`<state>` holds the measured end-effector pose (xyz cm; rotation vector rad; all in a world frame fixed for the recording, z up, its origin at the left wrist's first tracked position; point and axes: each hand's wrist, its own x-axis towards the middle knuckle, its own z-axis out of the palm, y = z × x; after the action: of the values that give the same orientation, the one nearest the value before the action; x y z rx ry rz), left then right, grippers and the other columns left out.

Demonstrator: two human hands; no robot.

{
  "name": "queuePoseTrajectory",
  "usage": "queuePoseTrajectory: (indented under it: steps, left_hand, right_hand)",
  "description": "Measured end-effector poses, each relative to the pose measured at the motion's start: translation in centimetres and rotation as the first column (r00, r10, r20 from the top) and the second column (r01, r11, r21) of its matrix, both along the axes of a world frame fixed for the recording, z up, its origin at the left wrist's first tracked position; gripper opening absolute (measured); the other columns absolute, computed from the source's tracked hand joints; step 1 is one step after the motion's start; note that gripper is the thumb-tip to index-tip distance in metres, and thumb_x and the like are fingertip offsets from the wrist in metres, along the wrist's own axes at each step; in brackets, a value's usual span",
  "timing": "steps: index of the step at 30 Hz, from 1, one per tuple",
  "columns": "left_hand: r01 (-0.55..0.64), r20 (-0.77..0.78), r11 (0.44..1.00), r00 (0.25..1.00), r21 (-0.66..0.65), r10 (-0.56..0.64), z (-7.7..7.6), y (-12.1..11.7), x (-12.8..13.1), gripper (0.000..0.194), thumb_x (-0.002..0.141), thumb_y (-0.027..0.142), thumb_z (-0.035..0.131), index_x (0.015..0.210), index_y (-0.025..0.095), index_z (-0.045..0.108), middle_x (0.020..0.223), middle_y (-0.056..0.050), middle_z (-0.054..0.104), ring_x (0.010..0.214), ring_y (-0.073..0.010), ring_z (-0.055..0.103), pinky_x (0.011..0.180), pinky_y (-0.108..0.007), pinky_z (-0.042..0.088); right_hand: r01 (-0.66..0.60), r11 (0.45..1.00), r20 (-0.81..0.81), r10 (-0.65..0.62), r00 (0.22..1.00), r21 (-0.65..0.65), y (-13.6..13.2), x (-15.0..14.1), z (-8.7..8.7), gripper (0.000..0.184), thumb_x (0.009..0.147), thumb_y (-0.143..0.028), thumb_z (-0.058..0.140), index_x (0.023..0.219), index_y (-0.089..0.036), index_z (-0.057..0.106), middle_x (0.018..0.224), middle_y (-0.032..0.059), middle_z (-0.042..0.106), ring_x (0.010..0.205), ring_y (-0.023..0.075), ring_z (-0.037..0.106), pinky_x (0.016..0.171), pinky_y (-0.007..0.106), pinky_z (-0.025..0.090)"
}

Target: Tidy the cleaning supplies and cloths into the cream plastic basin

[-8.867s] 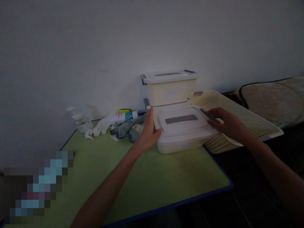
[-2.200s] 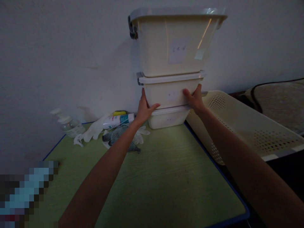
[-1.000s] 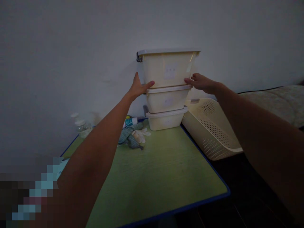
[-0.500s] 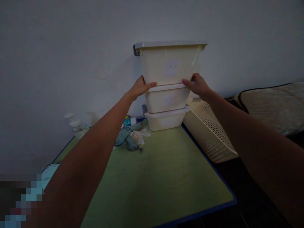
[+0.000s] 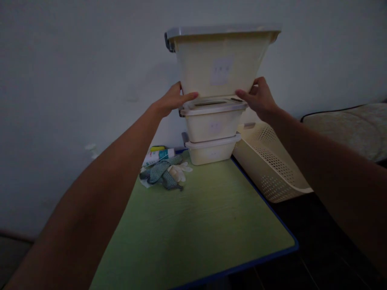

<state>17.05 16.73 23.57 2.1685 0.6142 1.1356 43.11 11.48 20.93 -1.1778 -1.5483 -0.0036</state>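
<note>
A large cream storage box point(image 5: 219, 64) with a grey lid is held up in the air, just above a stack of two smaller lidded cream boxes. My left hand point(image 5: 173, 98) grips its lower left corner and my right hand point(image 5: 258, 98) grips its lower right corner. The middle box point(image 5: 211, 121) shows its lid with a grey handle under the raised box. The lowest box point(image 5: 211, 151) rests on the green table point(image 5: 193, 225) against the wall.
A perforated cream basket point(image 5: 269, 165) leans at the table's right edge. Left of the stack lie a white tube point(image 5: 157, 155), a grey-green cloth point(image 5: 159, 173) and white gloves point(image 5: 178, 172). A cushioned seat point(image 5: 347, 125) is at far right.
My hands moved from the middle box to the bottom of the top box. That box has risen off the stack, baring the middle box's lid.
</note>
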Motion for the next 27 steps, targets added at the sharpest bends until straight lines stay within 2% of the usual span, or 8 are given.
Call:
queuePoseTrajectory:
  steps: [3,6,9,12,15,19,24,27]
  left_hand:
    - [-0.022,0.006,0.998,1.000,0.054,0.021,1.0,-0.6,-0.4,0.053,0.061,0.040,0.067,0.109,0.023,0.052,0.119,-0.001,0.056,0.118,-0.0240,0.041,0.102,-0.045,0.029]
    - [-0.013,0.037,0.995,0.999,0.100,0.009,1.5,-1.6,-0.8,0.053,0.063,0.044,0.065,0.110,0.026,0.050,0.119,0.003,0.056,0.116,-0.0233,0.042,0.104,-0.044,0.027]
    - [-0.013,0.103,0.986,0.995,0.167,-0.004,1.1,-3.2,-1.4,0.052,0.067,0.047,0.062,0.111,0.024,0.047,0.121,0.000,0.055,0.113,-0.0222,0.045,0.102,-0.040,0.030]
    - [-0.062,0.165,0.968,0.986,0.243,0.022,-0.2,-5.5,-2.0,0.058,0.069,0.050,0.059,0.116,0.020,0.042,0.123,-0.005,0.051,0.117,-0.0242,0.043,0.100,-0.039,0.031]
    - [-0.165,0.160,0.957,0.979,0.238,0.129,-2.2,-8.3,-2.8,0.061,0.072,0.049,0.058,0.122,0.021,0.038,0.128,-0.006,0.046,0.126,-0.0273,0.033,0.102,-0.042,0.027]
    - [-0.188,0.181,0.960,0.972,0.209,0.151,-5.5,-11.4,-4.2,0.068,0.069,0.047,0.063,0.125,0.022,0.035,0.132,-0.008,0.040,0.129,-0.0287,0.028,0.103,-0.042,0.026]
    - [-0.158,0.200,0.980,0.971,0.124,0.131,-10.9,-14.6,-5.6,0.066,0.068,0.044,0.064,0.123,0.023,0.035,0.129,-0.008,0.043,0.122,-0.0252,0.038,0.103,-0.040,0.028]
    - [-0.197,0.130,0.980,0.971,-0.026,0.198,-14.4,-16.1,-5.9,0.059,0.070,0.041,0.062,0.119,0.022,0.038,0.120,-0.009,0.050,0.115,-0.0243,0.045,0.100,-0.041,0.031]
  right_hand:
    - [-0.100,0.995,-0.163,0.098,0.982,0.000,-2.0,-1.1,1.4,0.033,0.080,-0.020,0.060,0.090,-0.024,0.029,0.105,0.0081,0.059,0.090,0.0108,0.057,0.079,0.032,0.046]
    - [-0.121,0.992,-0.216,0.124,0.969,0.028,-4.0,-2.0,2.2,0.035,0.078,-0.021,0.062,0.083,-0.025,0.028,0.107,0.0066,0.059,0.091,0.0116,0.057,0.079,0.033,0.046]
    - [-0.126,0.989,-0.235,0.141,0.962,0.079,-5.8,-2.7,2.1,0.036,0.075,-0.024,0.064,0.084,-0.026,0.029,0.109,0.0051,0.059,0.097,0.0143,0.057,0.081,0.035,0.046]
    - [-0.181,0.975,-0.208,0.206,0.956,0.129,-7.8,-3.5,1.0,0.042,0.072,-0.030,0.064,0.094,-0.028,0.028,0.114,0.0047,0.057,0.104,0.0177,0.054,0.085,0.038,0.045]
    - [-0.206,0.969,-0.138,0.224,0.965,0.135,-10.5,-4.7,-0.5,0.051,0.070,-0.033,0.064,0.105,-0.031,0.026,0.125,0.0029,0.051,0.115,0.0202,0.047,0.092,0.039,0.043]
    - [-0.078,0.997,-0.131,0.078,0.988,0.003,-14.3,-6.3,-2.9,0.056,0.066,-0.040,0.064,0.112,-0.034,0.032,0.136,0.0015,0.039,0.124,0.0256,0.036,0.096,0.042,0.041]
    - [-0.188,0.982,-0.322,0.182,0.929,0.011,-17.5,-7.4,-7.1,0.062,0.057,-0.033,0.073,0.108,-0.033,0.039,0.130,0.0010,0.045,0.122,0.0264,0.040,0.098,0.045,0.040]
    - [-0.188,0.980,-0.432,0.145,0.890,-0.058,-18.5,-7.7,-10.3,0.054,0.056,-0.030,0.074,0.101,-0.029,0.045,0.117,0.0031,0.054,0.114,0.0271,0.048,0.097,0.048,0.040]
